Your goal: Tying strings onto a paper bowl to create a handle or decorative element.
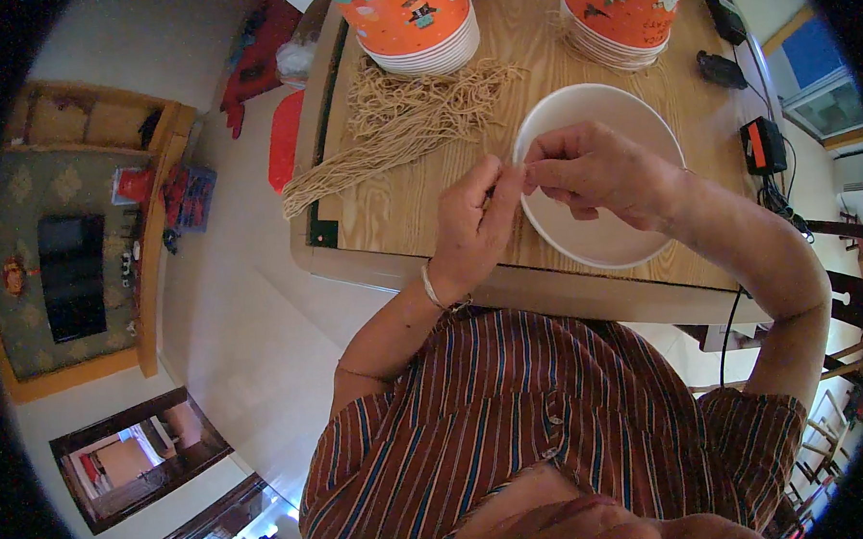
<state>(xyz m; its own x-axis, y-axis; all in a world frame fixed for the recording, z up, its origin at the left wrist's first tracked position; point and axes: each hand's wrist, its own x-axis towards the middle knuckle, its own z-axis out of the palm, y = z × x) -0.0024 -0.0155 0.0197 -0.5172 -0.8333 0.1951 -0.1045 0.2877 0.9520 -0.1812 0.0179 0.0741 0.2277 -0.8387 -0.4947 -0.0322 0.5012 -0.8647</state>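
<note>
My left hand and my right hand meet fingertip to fingertip at the left rim of a round white paper tub. Both are closed in a pinch. Whatever sits between the fingertips is too small to make out. The right hand hangs over the tub's opening, while the left stays just outside its wall. Beyond my left hand, a loose bundle of tan cords lies on the wooden table, its straighter ends trailing toward the table's left edge.
Two stacks of orange printed paper tubs stand at the back. Black power adapters with cables line the right edge. Left of the table are a red stool and a wall-mounted television.
</note>
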